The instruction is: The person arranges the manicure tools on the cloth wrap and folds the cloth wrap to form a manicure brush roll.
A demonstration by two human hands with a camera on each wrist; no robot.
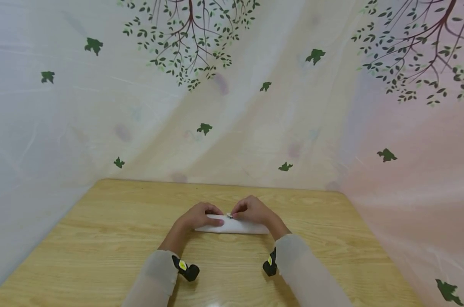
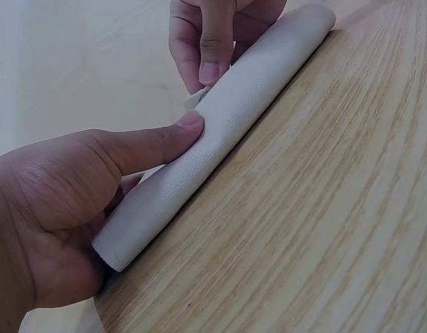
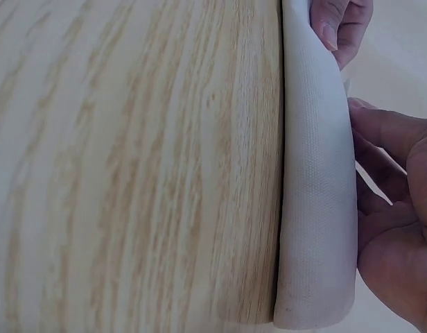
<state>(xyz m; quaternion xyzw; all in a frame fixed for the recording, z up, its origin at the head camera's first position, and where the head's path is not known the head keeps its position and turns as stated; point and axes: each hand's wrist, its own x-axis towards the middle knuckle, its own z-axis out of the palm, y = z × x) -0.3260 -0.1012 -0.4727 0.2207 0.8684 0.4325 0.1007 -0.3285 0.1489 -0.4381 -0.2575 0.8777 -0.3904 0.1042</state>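
Note:
A white, textured roll of fabric-like material (image 1: 235, 227) lies across the wooden table in front of me. My left hand (image 1: 199, 216) grips its left part; in the left wrist view the thumb presses on top of the roll (image 2: 231, 114) and the other fingers go behind it. At the middle of the far edge, my right hand (image 1: 253, 210) pinches a small pale tab (image 1: 229, 216) with thumb and forefinger. A dark or metallic spot shows beside the tab (image 2: 195, 99), its kind unclear. The right wrist view shows the roll (image 3: 317, 173) along my right palm, the tab mostly hidden.
The light wooden table (image 1: 101, 238) extends around the roll on all sides. Behind it hangs a pale curtain (image 1: 232, 106) printed with leaves and branches. Black wrist cameras sit on both sleeves, the left camera (image 1: 186, 268) and the right camera (image 1: 270, 265) above the table.

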